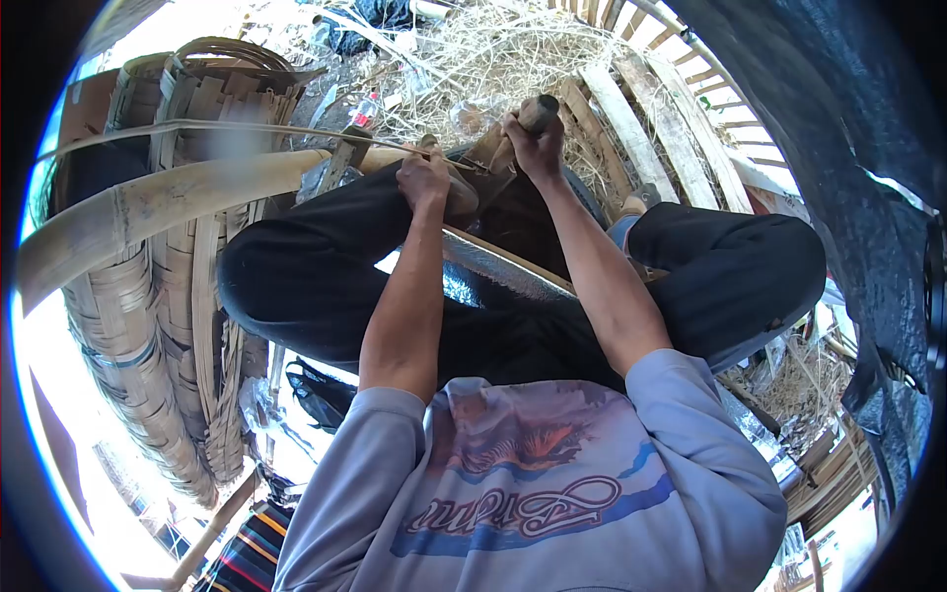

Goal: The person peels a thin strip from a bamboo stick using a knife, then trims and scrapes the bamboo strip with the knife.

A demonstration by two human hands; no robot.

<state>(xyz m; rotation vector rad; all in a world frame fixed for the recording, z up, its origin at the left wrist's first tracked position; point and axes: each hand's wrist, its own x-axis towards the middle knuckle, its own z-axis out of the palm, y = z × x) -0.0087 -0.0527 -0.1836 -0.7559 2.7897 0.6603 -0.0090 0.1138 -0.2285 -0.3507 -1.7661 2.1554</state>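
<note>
My left hand (424,181) is closed around a long, thin bamboo strip (286,129). The strip stretches far out to the left and its near end passes beyond my fist, between my two hands. My right hand (538,150) grips a thick wooden handle (540,113) with a dark, rounded end pointing up and away. What the handle belongs to is mostly hidden behind the hand, so I cannot make out the tool's kind. Just left of this hand sits a piece of brown wood (485,150). Both hands are in front of my bent knees.
A thick bamboo pole (168,202) runs at the left beside rolled woven bamboo mats (118,306). Pale shavings (513,54) cover the ground ahead, with wooden planks (631,123) at right. A dark tarp (838,128) hangs on the far right.
</note>
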